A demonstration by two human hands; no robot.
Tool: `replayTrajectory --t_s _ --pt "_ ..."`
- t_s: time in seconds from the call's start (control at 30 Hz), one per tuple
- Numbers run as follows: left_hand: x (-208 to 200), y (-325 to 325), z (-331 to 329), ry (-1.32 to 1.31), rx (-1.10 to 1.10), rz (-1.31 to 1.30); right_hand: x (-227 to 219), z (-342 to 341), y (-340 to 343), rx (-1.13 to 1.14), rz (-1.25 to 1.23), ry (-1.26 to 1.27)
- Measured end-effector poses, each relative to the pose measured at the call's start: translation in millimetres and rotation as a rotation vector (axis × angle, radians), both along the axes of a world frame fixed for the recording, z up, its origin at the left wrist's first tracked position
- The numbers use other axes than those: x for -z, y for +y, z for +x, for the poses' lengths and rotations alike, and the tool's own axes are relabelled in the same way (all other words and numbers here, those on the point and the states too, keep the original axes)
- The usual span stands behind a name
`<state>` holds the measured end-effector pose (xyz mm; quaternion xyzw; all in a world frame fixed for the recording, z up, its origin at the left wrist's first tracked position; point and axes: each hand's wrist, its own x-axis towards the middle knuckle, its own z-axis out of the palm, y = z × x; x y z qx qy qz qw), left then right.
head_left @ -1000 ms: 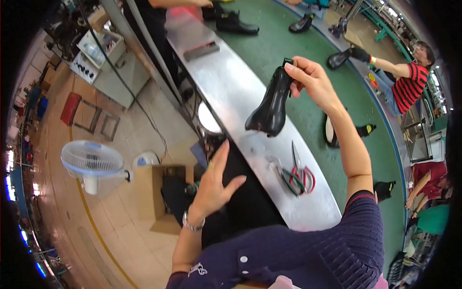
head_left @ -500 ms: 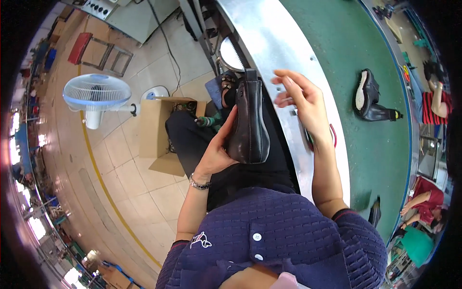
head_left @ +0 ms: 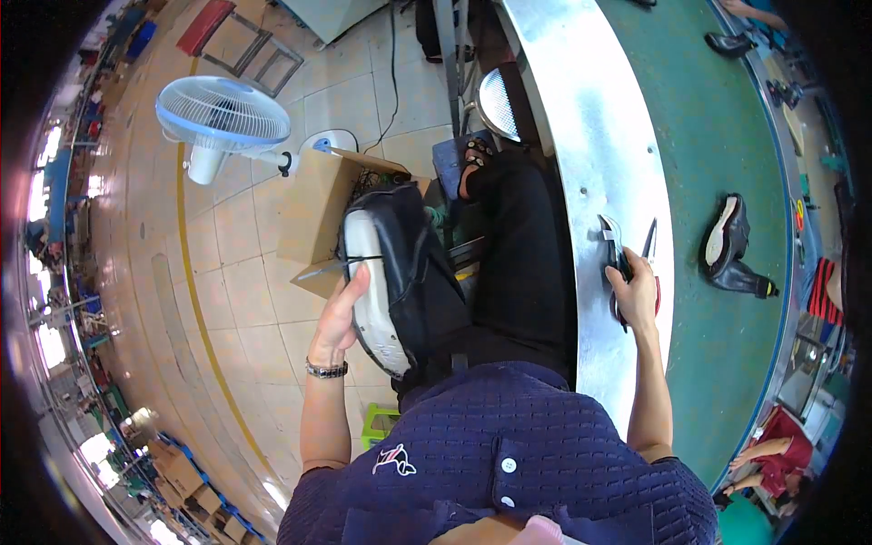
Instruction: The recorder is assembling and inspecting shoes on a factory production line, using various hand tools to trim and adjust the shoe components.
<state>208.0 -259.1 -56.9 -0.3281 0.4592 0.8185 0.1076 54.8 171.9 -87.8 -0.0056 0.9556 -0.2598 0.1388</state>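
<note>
Holding black boot (head_left: 394,272) at nine o'clock, left hand (head_left: 338,315) clasps white sole (head_left: 374,315): probably stiff, best grip; upper (head_left: 404,241) likely soft, slick. Right hand (head_left: 638,295), three o'clock, meets pliers (head_left: 611,238); closure unclear.

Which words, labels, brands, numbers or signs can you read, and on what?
None readable.
Black boot in the left hand: sole marks too small.
Boot on the green belt: yellow tab mark too small.
Navy shirt: emblem, no legible letters.
</note>
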Motion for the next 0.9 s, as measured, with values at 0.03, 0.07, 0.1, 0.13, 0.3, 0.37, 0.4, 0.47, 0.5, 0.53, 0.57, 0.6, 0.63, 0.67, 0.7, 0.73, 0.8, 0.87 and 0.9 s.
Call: replayTrajectory --t_s 0.03,0.07,0.1,0.13,0.3,0.37,0.4,0.47,0.5,0.53,0.57,0.6,0.63,0.67,0.7,0.73,0.8,0.87,0.9 --pt "-7 6 -6 -0.03 0.025 0.018 2 -4 2 0.081 -0.175 -0.083" --pt "-16 16 -13 -0.038 0.037 -0.041 1 -8 5 0.212 -0.382 -0.237" --pt "-22 23 -19 -0.08 0.078 -0.083 -13 -11 -4 0.339 -0.589 -0.398" --pt "-23 27 -24 -0.051 0.108 -0.086 -32 -9 -22 0.428 -0.76 -0.485" --pt "-23 51 -47 0.144 0.204 -0.193 -91 -13 -88 0.095 -0.959 -0.853" --pt "-20 58 -49 0.2 0.179 -0.228 -113 -11 -126 -0.029 -0.891 -0.864" --pt "-17 60 -46 0.211 0.163 -0.242 -115 -11 -138 -0.105 -0.875 -0.884" --pt "-11 63 -50 0.206 0.115 -0.223 -121 -9 -157 -0.18 -0.841 -0.895" --pt "-9 61 -51 0.191 0.071 -0.222 -125 -7 -169 -0.203 -0.862 -0.923" --pt "-1 58 -52 0.115 0.071 -0.173 -127 -6 -178 -0.225 -0.884 -0.951" --pt "1 56 -53 0.119 0.058 -0.166 -127 -7 -186 -0.233 -0.87 -0.952" --pt "-1 54 -54 0.112 0.137 -0.295 -128 -8 -193 -0.252 -0.851 -0.999" --pt "-1 52 -55 0.102 0.216 -0.425 -130 -11 -199 -0.27 -0.832 -1.046" --pt "26 54 -53 0.192 0.116 -0.568 -123 -14 -202 -0.273 -0.857 -1.056" --pt "24 54 -58 0.196 0.106 -0.556 -123 -18 -206 -0.274 -0.84 -1.054" --pt "18 55 -65 0.28 0.031 -0.723 -123 -22 -209 -0.292 -0.796 -1.046" --pt "1 58 -79 0.369 -0.136 -0.863 -124 -26 -216 -0.284 -0.763 -1.053" --pt "1 51 -90 0.322 -0.157 -0.829 -128 -35 -225 -0.242 -0.691 -1.084" --pt "2 50 -94 0.277 -0.165 -0.794 -131 -38 -227 -0.19 -0.627 -1.114"
